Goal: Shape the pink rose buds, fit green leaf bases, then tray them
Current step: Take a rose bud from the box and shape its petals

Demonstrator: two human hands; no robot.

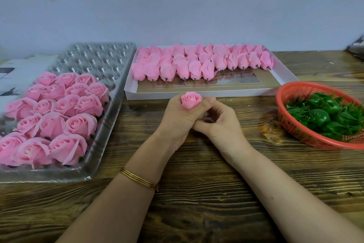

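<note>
left hand (177, 116) grip: curled round spiral pink bud (190, 100) | right hand (216, 122) grip: unclear

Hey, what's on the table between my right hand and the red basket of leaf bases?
Nothing: the head view shows only bare wooden table between the right hand and the red basket.

Dark-stained wood bench (197, 193), heavy grain, kinda glossy in spots. Plain grey-blue wall (177, 6) behind it at 12 o'clock. White printed cardboard (17, 77) with black markings at 9 o'clock. Some dark thing (356, 48) cut off at 2 o'clock, can't tell what. Thin gold bangles (139, 179) around 7 o'clock.
</note>
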